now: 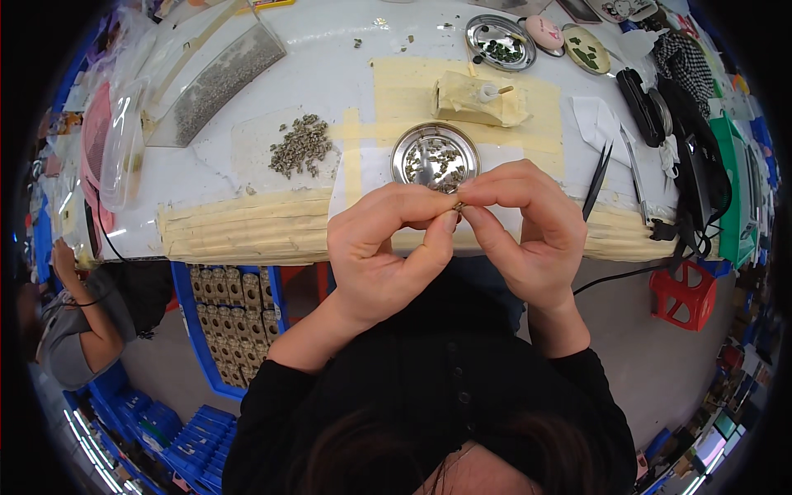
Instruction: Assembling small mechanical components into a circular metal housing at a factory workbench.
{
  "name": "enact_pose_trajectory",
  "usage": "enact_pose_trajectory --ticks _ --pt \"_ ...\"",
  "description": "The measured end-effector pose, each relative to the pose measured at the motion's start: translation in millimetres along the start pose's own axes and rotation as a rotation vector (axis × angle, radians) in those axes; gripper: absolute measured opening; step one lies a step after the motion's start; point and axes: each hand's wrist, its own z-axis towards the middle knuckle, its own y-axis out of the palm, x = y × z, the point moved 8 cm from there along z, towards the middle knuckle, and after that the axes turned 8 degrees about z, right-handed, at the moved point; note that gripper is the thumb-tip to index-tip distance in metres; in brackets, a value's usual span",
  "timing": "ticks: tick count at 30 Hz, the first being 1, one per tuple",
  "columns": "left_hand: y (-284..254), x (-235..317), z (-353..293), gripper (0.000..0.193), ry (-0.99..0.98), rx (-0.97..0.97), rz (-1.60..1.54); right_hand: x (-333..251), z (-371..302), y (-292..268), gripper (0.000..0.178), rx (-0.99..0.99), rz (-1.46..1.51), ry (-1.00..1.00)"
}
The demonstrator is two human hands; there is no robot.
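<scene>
My left hand [388, 247] and my right hand [528, 227] meet fingertip to fingertip over the table's near edge. Between the thumbs and forefingers of both is a small metal part [458, 206], mostly covered by the fingers; its exact kind is too small to tell. Just beyond the fingertips stands a round shiny metal dish [399, 148] with many small metal pieces [445, 157] in it. To the left lies a loose heap of similar small grey-brown parts [300, 147] on a clear sheet.
Behind the dish sits a taped block [478, 99] holding a small white pot. Black tweezers [597, 181] lie at right, near a black pouch [640, 107]. A clear bag of grey parts [219, 82] is at left. Below the table are a blue tray [188, 309] and a red stool [683, 295]. Another person [87, 330] sits at left.
</scene>
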Motion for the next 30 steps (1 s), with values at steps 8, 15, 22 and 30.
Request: enact_pose_trajectory --ticks 8,15,22,30 --pt "6 -15 -4 0.015 -0.238 -0.024 -0.380 0 1 -1 0.018 -0.003 0.009 0.027" --pt "9 -20 -6 0.013 -0.327 -0.073 -0.530 -3 1 -1 0.019 -0.028 -0.028 -0.013" --pt "12 -23 -5 0.014 -0.405 -0.110 -0.589 -3 2 -2 0.019 -0.040 -0.034 -0.007" --pt "7 -21 -5 0.018 -0.277 -0.083 -0.389 9 -4 0 0.013 -0.023 0.131 0.146"
